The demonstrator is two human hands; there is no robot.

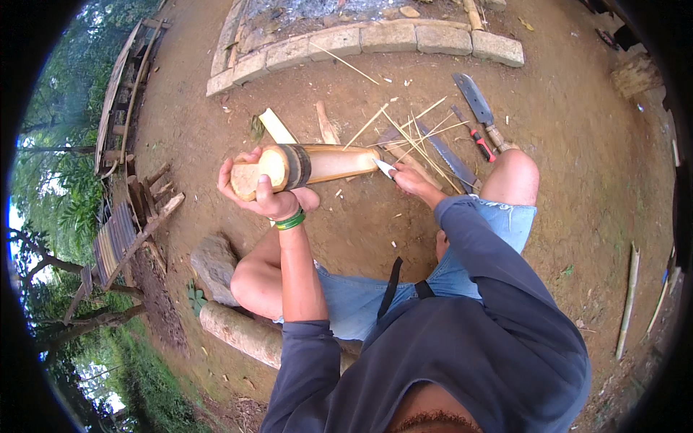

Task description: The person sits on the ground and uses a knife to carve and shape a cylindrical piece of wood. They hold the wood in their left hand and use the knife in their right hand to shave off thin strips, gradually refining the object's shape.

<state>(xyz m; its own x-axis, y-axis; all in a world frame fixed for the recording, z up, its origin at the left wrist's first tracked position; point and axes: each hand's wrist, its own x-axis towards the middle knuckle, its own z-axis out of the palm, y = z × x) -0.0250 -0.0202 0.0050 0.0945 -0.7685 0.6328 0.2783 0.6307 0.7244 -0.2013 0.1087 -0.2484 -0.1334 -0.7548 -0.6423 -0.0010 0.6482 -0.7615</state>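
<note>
My left hand [271,195] grips the near left end of a pale carved wooden piece [336,163]. It has a dark band, a rounded cut face and a long hollowed side, perhaps of bamboo. In my right hand [413,180] is a small knife [385,168], its bright blade against the piece's far right end. Most of the knife's handle is hidden by my fingers. Beyond my right hand lie several thin sticks [416,137], a saw [449,160], a red-and-black handled tool [481,145] and a machete [473,99] with a wooden handle.
A stone-edged fire pit [390,37] with ash lies ahead. A yellowish strip [277,127] and a wood offcut [326,124] rest on the dirt. At my left are a large stone [214,267] and a log [238,333]. A pole [629,299] lies far right.
</note>
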